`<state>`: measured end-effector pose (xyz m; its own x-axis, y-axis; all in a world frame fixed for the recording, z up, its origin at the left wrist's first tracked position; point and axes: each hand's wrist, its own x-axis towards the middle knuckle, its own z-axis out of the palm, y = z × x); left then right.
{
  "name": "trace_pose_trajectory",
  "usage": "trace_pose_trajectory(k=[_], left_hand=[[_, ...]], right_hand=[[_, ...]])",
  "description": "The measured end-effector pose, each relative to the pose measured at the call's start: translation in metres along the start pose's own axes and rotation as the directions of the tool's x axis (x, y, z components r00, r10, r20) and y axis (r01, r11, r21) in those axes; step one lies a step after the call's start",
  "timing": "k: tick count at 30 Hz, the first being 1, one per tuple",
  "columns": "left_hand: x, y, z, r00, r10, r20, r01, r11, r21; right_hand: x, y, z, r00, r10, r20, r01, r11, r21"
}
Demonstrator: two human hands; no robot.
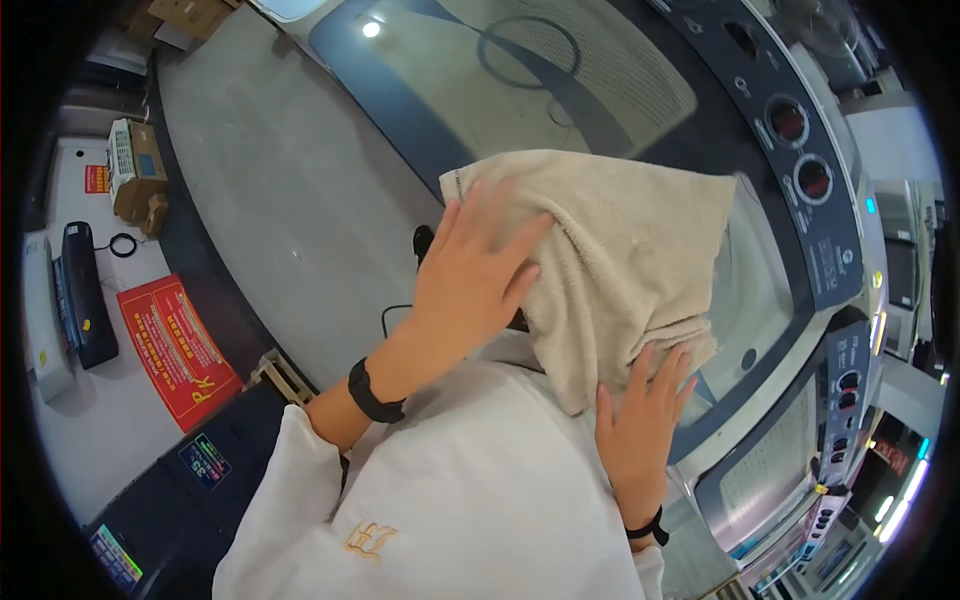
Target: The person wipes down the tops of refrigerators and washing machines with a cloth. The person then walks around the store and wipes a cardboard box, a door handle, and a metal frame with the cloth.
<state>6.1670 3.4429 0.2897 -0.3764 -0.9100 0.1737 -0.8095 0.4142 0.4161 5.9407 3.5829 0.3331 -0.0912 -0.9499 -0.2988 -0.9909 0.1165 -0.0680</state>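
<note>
A beige towel (640, 240) lies spread over the lid of a washing machine (440, 130), with folds and wrinkles along its near side. My left hand (470, 270) rests on the towel's left edge, fingers stretched out and slightly blurred. On its near right corner lies my right hand (645, 415), fingers spread flat against the cloth. Neither hand grips the fabric. A black band circles each wrist.
Control knobs (800, 150) line the machine's far right panel. More washing machines (770, 470) stand in a row at lower right. On the left, a white table (75, 440) holds a red sign (178, 350), a black device (85, 295) and a cardboard box (138, 175).
</note>
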Motion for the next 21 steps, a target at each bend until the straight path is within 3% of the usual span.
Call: trace_pose_trajectory(k=[6, 11, 17, 20, 21], left_hand=[[0.043, -0.109, -0.029, 0.997, 0.008, -0.082, -0.006, 1.000, 0.023], [0.088, -0.218, -0.065, 0.989, 0.030, -0.145, -0.017, 0.996, 0.093], [0.166, -0.319, -0.069, 0.971, 0.149, -0.189, -0.079, 0.939, 0.334], [0.203, -0.368, -0.054, 0.980, 0.185, -0.069, -0.171, 0.969, 0.175], [0.200, -0.344, -0.081, 0.998, 0.061, -0.004, -0.061, 0.998, -0.027]], right_hand=[[0.064, -0.105, -0.004, 0.989, -0.116, -0.088, 0.119, 0.992, 0.030], [0.134, -0.189, 0.002, 0.939, -0.190, -0.288, 0.195, 0.981, -0.010], [0.220, -0.291, 0.008, 0.864, -0.163, -0.476, 0.209, 0.977, 0.046], [0.237, -0.321, 0.015, 0.828, -0.076, -0.555, 0.167, 0.979, 0.115], [0.232, -0.325, 0.019, 0.821, -0.044, -0.569, 0.149, 0.979, 0.139]])
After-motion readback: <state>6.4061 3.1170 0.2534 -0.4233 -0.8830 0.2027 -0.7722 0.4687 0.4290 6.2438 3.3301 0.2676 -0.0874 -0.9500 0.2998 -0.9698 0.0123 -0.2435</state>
